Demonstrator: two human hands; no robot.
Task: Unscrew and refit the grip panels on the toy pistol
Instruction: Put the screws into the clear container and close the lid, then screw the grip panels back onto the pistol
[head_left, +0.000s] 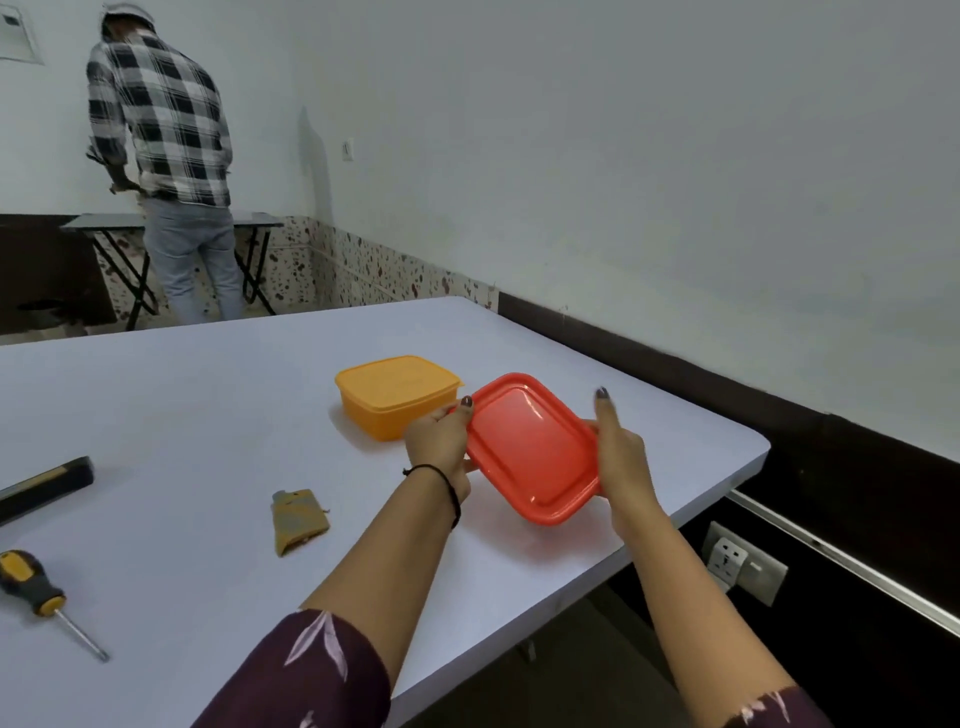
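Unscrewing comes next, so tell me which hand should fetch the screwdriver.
Left. The screwdriver lies far left on the table, nearer the left hand; the right hand would have to cross over. Both grip the red lid.

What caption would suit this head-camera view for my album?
Left hand and right hand hold a red plastic container above the table beside an orange box; a screwdriver lies aside.

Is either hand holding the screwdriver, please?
No: left hand and right hand hold the red lid; the screwdriver lies on the table.

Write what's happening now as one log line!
left hand + right hand: holding red container | yellow container: on table | screwdriver: untouched
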